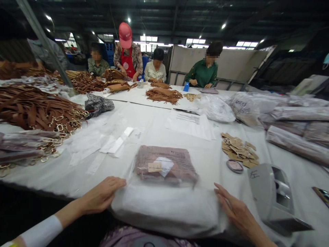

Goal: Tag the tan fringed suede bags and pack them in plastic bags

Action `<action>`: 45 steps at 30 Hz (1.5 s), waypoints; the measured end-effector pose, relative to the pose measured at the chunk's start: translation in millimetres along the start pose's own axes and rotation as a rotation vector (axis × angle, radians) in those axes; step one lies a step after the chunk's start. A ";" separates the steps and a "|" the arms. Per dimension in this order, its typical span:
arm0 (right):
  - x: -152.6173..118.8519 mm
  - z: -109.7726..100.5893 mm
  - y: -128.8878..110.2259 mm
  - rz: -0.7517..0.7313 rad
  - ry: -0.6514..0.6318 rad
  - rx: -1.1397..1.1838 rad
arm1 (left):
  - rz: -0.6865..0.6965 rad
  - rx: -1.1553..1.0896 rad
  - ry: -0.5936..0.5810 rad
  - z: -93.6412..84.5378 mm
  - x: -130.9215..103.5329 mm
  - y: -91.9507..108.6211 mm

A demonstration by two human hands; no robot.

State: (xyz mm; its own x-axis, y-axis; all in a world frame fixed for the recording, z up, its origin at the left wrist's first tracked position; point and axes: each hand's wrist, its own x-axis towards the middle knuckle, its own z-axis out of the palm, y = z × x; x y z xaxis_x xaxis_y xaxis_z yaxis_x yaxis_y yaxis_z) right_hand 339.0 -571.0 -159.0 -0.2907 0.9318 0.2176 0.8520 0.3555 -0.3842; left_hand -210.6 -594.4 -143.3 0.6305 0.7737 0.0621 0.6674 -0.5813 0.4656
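Mauve-brown folded item [166, 164] in clear bag; tan straps [31, 109]; white table cover [154, 123]; grey tape dispenser [272, 195]

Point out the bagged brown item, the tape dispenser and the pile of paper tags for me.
bagged brown item [164, 166]: head view, on the white label at its middle.
tape dispenser [259, 188]: head view, on its grey side wall.
pile of paper tags [239, 149]: head view, on the middle tags.
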 end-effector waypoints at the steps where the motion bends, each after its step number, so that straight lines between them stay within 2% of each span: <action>1: -5.6 -1.6 6.9 -0.062 0.003 -0.050 | 0.000 0.036 0.009 0.5 -3.8 -2.0; 3: -5.7 1.4 4.8 -0.195 -0.055 -0.116 | 0.036 0.103 -0.015 4.5 0.4 -0.9; 6: 11.9 14.2 -20.4 -0.326 -0.170 -0.110 | 0.129 0.154 -0.065 12.7 23.9 5.6; 8: 21.7 21.4 -36.2 -0.418 -0.221 -0.014 | 0.200 0.133 -0.079 15.4 37.3 7.8; 10: 21.6 25.0 -43.6 -0.467 -0.232 0.131 | 0.227 0.047 -0.066 16.1 40.3 7.0; 12: 11.6 25.7 -44.1 -0.388 -0.219 0.265 | 0.158 -0.072 -0.035 16.8 31.9 4.8; 14: -2.1 25.1 -44.0 -0.219 -0.199 0.343 | 0.062 -0.157 0.008 19.6 17.3 4.0; 16: -11.6 24.5 -49.5 -0.073 -0.157 0.387 | 0.042 -0.187 0.060 24.5 4.6 7.3; 18: -12.5 24.4 -61.8 0.018 -0.054 0.442 | 0.056 -0.228 0.124 30.1 1.0 15.4; 20: -5.3 25.3 -76.8 0.135 0.073 0.535 | -0.053 -0.345 0.239 35.7 9.3 26.3; 22: 5.9 27.9 -88.9 0.301 0.172 0.627 | -0.300 -0.524 0.439 41.3 26.7 36.0; 24: 17.0 32.4 -95.1 0.439 0.213 0.672 | -0.532 -0.691 0.629 46.8 46.5 41.8; 26: 25.2 37.5 -95.9 0.491 0.227 0.676 | -0.641 -0.785 0.718 50.7 62.4 43.7; 28: 29.9 41.7 -94.4 0.503 0.267 0.658 | -0.674 -0.777 0.749 51.6 71.4 43.0; 31: 32.0 45.8 -93.2 0.517 0.341 0.626 | -0.693 -0.632 0.812 49.0 74.6 40.2; 34: 32.4 49.7 -93.7 0.527 0.338 0.607 | -0.700 -0.503 0.852 48.3 74.2 36.1; 45: 28.4 61.1 -83.5 0.451 0.324 0.313 | -0.705 -0.218 0.684 60.9 70.0 10.9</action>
State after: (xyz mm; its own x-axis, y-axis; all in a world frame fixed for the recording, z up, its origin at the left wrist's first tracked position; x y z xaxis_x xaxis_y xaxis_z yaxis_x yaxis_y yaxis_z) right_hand 233.0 -569.7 -175.5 0.2547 0.9428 0.2149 0.6781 -0.0157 -0.7348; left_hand -135.0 -561.9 -187.7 -0.2891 0.9417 0.1718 0.6700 0.0709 0.7390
